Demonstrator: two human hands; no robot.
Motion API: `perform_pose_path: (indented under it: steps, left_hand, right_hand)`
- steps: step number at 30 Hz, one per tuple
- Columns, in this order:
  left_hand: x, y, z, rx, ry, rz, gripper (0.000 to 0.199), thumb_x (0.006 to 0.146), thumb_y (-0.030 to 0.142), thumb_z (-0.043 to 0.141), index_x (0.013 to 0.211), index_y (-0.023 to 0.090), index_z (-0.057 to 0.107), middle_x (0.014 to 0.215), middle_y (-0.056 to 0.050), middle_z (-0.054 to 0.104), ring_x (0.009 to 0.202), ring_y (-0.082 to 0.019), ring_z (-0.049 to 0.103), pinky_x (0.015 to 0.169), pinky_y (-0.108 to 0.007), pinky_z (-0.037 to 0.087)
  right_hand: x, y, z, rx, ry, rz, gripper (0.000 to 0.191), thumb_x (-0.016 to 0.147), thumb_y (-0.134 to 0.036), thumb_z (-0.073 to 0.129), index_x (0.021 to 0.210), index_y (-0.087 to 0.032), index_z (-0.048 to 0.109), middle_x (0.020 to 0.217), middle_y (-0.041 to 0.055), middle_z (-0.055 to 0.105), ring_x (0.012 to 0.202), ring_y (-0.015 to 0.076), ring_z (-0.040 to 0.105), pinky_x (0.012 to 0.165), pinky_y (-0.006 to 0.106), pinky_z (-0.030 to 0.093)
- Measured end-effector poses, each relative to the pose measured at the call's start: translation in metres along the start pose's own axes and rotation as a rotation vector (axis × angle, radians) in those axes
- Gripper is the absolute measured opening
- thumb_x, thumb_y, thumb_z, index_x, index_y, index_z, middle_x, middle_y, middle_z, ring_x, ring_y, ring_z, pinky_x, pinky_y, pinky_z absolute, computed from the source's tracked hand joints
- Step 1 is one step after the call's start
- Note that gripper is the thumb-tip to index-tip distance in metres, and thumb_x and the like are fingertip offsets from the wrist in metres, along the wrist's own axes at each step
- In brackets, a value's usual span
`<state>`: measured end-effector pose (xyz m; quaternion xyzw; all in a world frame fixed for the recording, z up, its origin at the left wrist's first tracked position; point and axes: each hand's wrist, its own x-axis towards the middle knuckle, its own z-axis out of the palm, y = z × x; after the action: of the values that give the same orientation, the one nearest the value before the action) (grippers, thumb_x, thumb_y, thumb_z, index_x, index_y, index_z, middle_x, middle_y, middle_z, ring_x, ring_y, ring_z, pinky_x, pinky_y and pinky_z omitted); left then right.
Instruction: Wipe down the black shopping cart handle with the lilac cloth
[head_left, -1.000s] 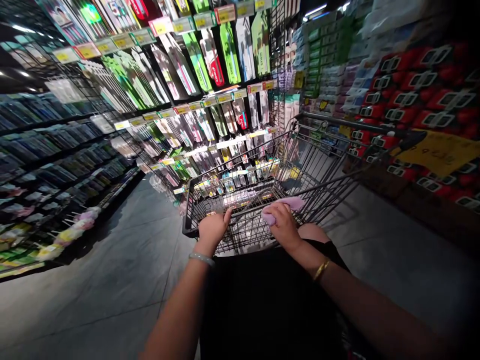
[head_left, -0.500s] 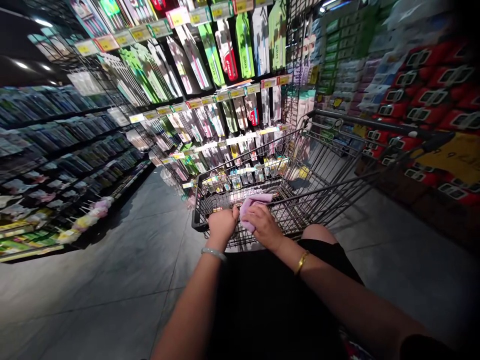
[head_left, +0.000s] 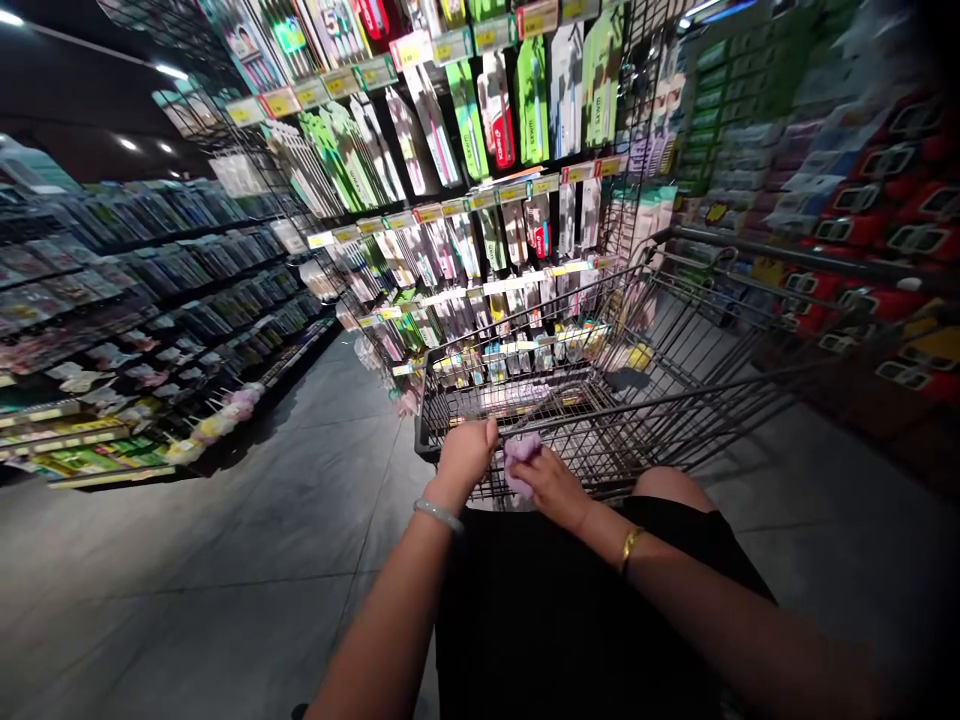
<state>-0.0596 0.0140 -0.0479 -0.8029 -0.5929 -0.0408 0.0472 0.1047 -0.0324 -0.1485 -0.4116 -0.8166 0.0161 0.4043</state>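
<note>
right hand [head_left: 553, 487] pinches one lilac cloth [head_left: 520, 462] at the near rail [head_left: 600, 418] of one wire shopping cart [head_left: 615, 445]; left hand [head_left: 465, 457], curled round that rail, is just beside. two bracelets [head_left: 439, 515], one per wrist.

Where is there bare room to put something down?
Bare floor shows between the left shelves and the cart, and between the cart and the red packs on the right. It's crowded among the hanging packs and around the purple cloth at the cart's edge.

The cloth [head_left: 523, 462] looks matt, the cart [head_left: 637, 409] metal wire, the gold-toned bracelet [head_left: 628, 547] glossy, the floor [head_left: 247, 610] smooth.
</note>
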Motion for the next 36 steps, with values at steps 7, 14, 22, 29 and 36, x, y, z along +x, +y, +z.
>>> perform_pose_path:
  steps: [7, 14, 22, 29, 36]
  left_hand:
    - [-0.018, -0.052, 0.016, -0.03, 0.196, -0.141, 0.051, 0.102, 0.036, 0.028, 0.084, 0.019, 0.072, 0.09, -0.01, 0.075, 0.095, -0.025, 0.065, 0.108, -0.045, 0.03]
    - [-0.012, -0.068, 0.036, -0.213, 0.218, -0.169, 0.046, 0.1, 0.028, 0.029, 0.074, 0.02, 0.067, 0.082, -0.006, 0.072, 0.09, -0.02, 0.063, 0.114, -0.042, 0.028]
    - [-0.015, -0.079, 0.043, -0.283, 0.215, -0.172, 0.044, 0.096, 0.015, 0.026, 0.077, 0.021, 0.066, 0.087, -0.004, 0.072, 0.092, -0.016, 0.062, 0.112, -0.038, 0.034]
    - [-0.021, -0.074, 0.042, -0.293, 0.227, -0.155, 0.04, 0.097, 0.016, 0.032, 0.086, 0.022, 0.07, 0.087, -0.003, 0.073, 0.094, -0.018, 0.062, 0.114, -0.04, 0.031]
    - [-0.026, -0.071, 0.044, -0.387, 0.294, -0.174, 0.055, 0.103, 0.027, 0.016, 0.147, 0.015, 0.046, 0.106, -0.006, 0.074, 0.101, -0.018, 0.062, 0.113, -0.039, 0.03]
  right_hand:
    - [0.036, -0.013, 0.008, 0.042, 0.081, -0.2, 0.031, 0.089, -0.006, 0.051, 0.11, -0.021, 0.068, 0.116, 0.009, 0.065, 0.12, 0.0233, 0.047, 0.105, 0.042, 0.042]
    - [0.055, -0.025, 0.034, -0.071, -0.064, -0.282, 0.016, 0.095, -0.019, 0.056, 0.103, -0.024, 0.069, 0.11, 0.0039, 0.068, 0.106, 0.0196, 0.052, 0.094, 0.035, 0.045]
    - [0.087, -0.036, 0.042, -0.126, -0.062, -0.366, 0.02, 0.097, -0.019, 0.052, 0.108, -0.025, 0.068, 0.111, 0.0042, 0.068, 0.108, 0.0194, 0.052, 0.102, 0.039, 0.039]
    - [0.092, -0.052, 0.017, -0.184, -0.061, -0.315, 0.022, 0.097, -0.019, 0.05, 0.111, -0.023, 0.067, 0.121, 0.0074, 0.066, 0.117, 0.0226, 0.052, 0.103, 0.043, 0.038]
    - [0.128, -0.053, -0.013, -0.313, -0.44, 0.131, 0.043, 0.082, -0.03, 0.069, 0.122, -0.017, 0.062, 0.105, 0.0145, 0.072, 0.088, 0.0263, 0.067, 0.076, 0.037, 0.049]
